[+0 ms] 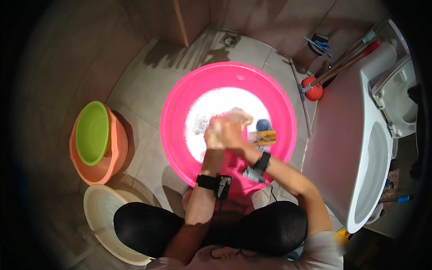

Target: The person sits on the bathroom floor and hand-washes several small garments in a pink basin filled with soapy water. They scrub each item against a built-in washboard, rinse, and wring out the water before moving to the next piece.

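A large pink plastic basin (pixel 173 101) stands on the floor before me, holding white suds (pixel 219 98). My left hand (pixel 214 133) and my right hand (pixel 233 133) are pressed together over the suds, fingers bent. Both are blurred and lathered; whether a pale cloth is bunched between them cannot be made out. Right of my right hand lie a yellow-brown block-like item (pixel 265 137) and a piece of blue cloth (pixel 264 125). A grey-and-white item (pixel 253 174) sits by the near wall, partly behind my right wrist.
At left, a green basin (pixel 92 133) rests inside an orange basin (pixel 119 145); a cream basin (pixel 92 199) is nearer me. A white washbasin (pixel 369 175) projects at right. Long-handled tools and a red rubber plunger (pixel 314 91) stand behind it. A floor drain (pixel 230 41) lies beyond.
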### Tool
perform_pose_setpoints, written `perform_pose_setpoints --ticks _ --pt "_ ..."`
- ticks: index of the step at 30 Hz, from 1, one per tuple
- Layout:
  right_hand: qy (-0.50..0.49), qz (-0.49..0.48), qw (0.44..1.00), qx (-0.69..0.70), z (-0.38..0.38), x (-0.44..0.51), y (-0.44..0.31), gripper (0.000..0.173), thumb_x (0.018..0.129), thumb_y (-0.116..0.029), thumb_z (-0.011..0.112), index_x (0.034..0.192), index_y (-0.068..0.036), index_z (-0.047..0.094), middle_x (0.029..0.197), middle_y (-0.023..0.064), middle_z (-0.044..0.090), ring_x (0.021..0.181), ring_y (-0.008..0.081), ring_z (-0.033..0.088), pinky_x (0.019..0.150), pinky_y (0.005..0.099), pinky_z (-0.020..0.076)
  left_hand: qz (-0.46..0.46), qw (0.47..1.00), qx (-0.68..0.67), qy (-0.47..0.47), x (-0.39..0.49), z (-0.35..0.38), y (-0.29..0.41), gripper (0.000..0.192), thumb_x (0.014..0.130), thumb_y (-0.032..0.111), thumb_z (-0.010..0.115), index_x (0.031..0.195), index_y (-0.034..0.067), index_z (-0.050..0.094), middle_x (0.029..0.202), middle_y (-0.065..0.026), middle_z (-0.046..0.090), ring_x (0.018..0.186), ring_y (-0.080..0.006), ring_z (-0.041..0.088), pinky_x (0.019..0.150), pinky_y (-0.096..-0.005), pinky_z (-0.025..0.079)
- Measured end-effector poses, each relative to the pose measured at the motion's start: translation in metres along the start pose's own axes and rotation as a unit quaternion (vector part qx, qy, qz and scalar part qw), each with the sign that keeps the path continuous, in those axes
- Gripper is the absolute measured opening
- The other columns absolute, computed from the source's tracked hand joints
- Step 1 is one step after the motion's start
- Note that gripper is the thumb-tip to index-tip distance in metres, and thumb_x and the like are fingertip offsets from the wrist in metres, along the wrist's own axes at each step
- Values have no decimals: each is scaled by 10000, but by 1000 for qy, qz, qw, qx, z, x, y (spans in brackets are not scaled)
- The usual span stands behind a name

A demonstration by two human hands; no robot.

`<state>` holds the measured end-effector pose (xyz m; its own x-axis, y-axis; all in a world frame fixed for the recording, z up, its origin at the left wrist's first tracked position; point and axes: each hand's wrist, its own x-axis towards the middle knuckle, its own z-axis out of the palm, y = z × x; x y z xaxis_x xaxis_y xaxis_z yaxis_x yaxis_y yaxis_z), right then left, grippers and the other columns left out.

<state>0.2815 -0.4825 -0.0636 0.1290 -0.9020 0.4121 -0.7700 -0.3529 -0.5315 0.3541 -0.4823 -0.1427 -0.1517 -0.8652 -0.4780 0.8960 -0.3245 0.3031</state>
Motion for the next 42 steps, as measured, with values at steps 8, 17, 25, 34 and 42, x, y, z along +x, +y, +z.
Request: perform_pose_setpoints --ticks 8,17,25,34,42 --pt "-150 178 962 143 -34 34 33 259 856 -303 670 887 -48 644 845 192 655 770 396 641 747 480 493 -74 995 -59 -9 -30 57 22 278 1047 308 447 1090 65 574 953 -57 596 892 -187 618 803 -351 544" --pt "-291 11 950 112 -95 29 30 316 817 -234 729 1050 -36 650 1063 148 559 906 291 608 778 366 496 105 970 217 -21 -19 55 50 312 1027 345 512 954 44 545 819 -22 535 791 -109 550 675 -261 470" --pt "-51 327 826 457 -106 49 49 431 831 -22 542 1261 -15 549 1143 82 582 1043 187 574 923 306 462 49 908 407 -84 -25 28 20 256 1021 207 515 1077 -15 630 942 -52 663 829 -136 618 666 -277 506" --pt "-185 90 900 384 -82 -1 -3 314 857 -41 379 1018 28 639 944 126 602 752 233 647 704 321 550 78 995 -16 64 0 37 11 247 1010 253 534 1030 17 602 959 -87 630 843 -198 621 758 -330 534" --pt "-43 142 974 174 -67 6 -20 368 963 -273 582 718 0 554 617 198 546 532 308 514 519 387 425 34 990 -122 62 -10 53 -40 228 1013 292 523 963 76 573 856 -36 573 757 -155 572 670 -310 504"
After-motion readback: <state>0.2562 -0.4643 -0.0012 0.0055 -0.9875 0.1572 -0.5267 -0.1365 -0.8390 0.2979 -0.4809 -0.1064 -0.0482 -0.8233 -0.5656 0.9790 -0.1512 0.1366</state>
